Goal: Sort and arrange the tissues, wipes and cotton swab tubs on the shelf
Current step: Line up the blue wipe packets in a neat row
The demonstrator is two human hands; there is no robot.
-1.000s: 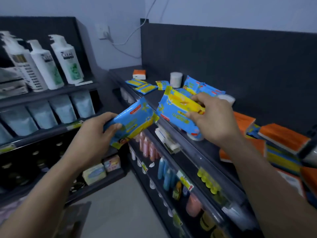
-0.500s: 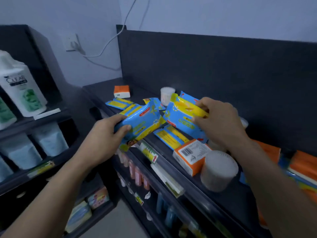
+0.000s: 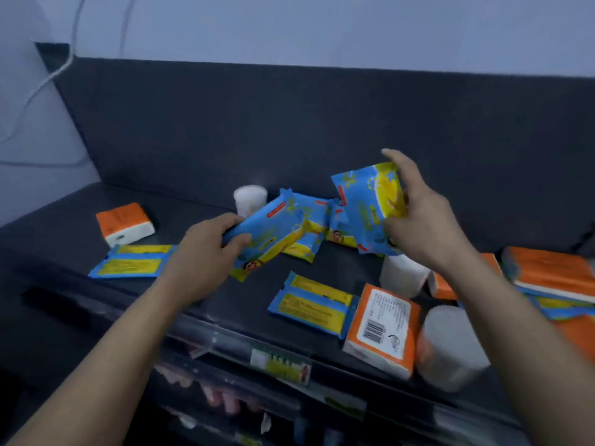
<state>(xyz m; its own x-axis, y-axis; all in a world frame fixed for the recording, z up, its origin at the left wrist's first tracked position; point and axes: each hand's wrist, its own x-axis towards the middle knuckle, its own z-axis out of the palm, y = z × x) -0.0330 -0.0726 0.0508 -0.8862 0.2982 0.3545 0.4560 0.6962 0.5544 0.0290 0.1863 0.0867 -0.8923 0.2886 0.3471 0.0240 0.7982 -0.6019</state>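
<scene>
Wipes packs filled both hands: left hand (image 3: 206, 249) gripped one pack (image 3: 270, 233), right hand (image 3: 415, 220) gripped another (image 3: 367, 204) above the shelf (image 3: 64, 239).

Dim room: pale wall (image 3: 322, 27), dark back panel (image 3: 257, 123), seemingly a white cable (image 3: 48, 75)

Over the dark shelf (image 3: 199, 201), the left hand (image 3: 206, 252) grips one blue wipes pack (image 3: 273, 233) and the right hand (image 3: 415, 220) another (image 3: 363, 201) (tilted upright). Orange tissue packs (image 3: 383, 326) and white swab tubs (image 3: 450, 346) lie scattered beside them.
</scene>
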